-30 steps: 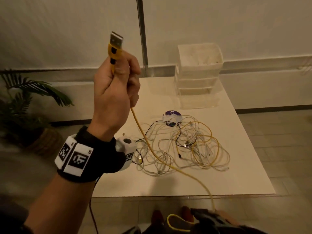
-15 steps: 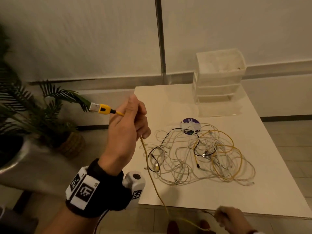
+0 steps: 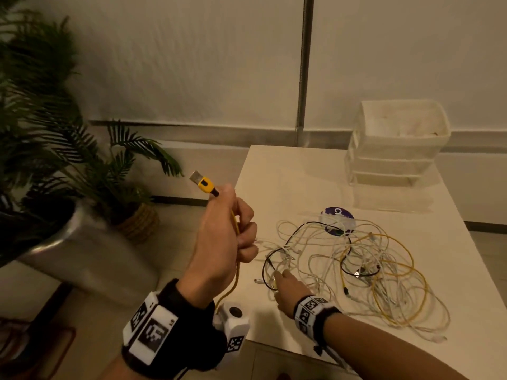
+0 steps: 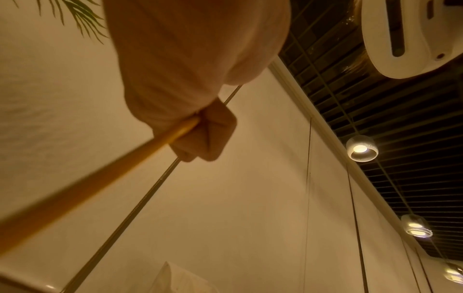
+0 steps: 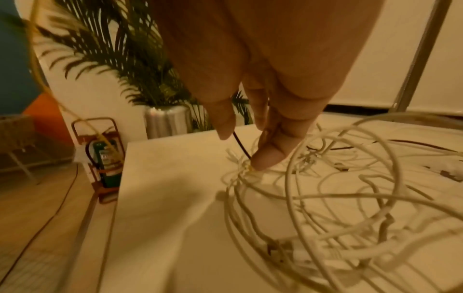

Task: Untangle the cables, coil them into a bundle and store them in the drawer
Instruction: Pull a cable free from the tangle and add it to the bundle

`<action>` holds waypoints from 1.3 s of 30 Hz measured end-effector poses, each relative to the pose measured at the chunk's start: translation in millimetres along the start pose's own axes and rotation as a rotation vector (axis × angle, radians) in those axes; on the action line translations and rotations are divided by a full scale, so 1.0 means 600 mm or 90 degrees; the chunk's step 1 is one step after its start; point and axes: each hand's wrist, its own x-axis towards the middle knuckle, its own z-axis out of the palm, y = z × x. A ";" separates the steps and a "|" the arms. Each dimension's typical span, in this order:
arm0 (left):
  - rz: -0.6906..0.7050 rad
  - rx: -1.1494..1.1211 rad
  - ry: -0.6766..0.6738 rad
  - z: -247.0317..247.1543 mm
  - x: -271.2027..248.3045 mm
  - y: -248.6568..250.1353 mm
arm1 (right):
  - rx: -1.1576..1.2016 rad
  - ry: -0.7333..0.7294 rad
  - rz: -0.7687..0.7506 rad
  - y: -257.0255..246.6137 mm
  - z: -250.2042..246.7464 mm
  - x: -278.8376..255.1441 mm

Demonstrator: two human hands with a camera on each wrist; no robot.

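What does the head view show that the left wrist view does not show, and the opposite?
Only the head view shows the yellow USB plug, the tangled cables on the white table, the drawer unit and the right hand reaching into the tangle. Only the left wrist view shows the ceiling lamps. Both show the left hand gripping the yellow cable.

cables (image 3: 356, 270) on table (image 3: 274, 171); drawer unit (image 3: 395, 149) behind; plant (image 3: 55, 149) left
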 end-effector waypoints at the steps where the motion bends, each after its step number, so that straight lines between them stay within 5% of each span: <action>1: 0.010 0.016 0.004 -0.003 0.001 0.000 | -0.013 -0.015 0.005 0.001 0.006 0.010; 5: -0.008 0.045 -0.012 -0.015 0.006 -0.005 | 0.043 0.047 -0.033 0.004 0.000 0.022; 12: -0.050 0.083 -0.013 0.001 0.051 -0.032 | 0.532 0.350 0.048 0.051 -0.154 -0.036; 15: -0.076 0.091 -0.033 0.024 0.067 -0.047 | 0.821 0.366 0.100 0.063 -0.224 -0.051; 19: -0.094 0.100 -0.057 0.059 0.084 -0.056 | 0.885 0.355 0.119 0.071 -0.284 -0.055; 27: -0.021 0.069 -0.018 0.106 0.101 -0.058 | 1.310 0.349 -0.044 0.072 -0.334 -0.143; 35: 0.149 0.093 -0.043 0.172 0.116 -0.061 | 1.191 0.269 -0.112 0.037 -0.355 -0.224; 37: 0.165 0.047 -0.057 0.182 0.117 -0.062 | 1.014 0.303 -0.053 0.043 -0.347 -0.234; 39: 0.177 0.037 -0.092 0.186 0.121 -0.063 | 0.679 0.437 0.003 0.059 -0.343 -0.243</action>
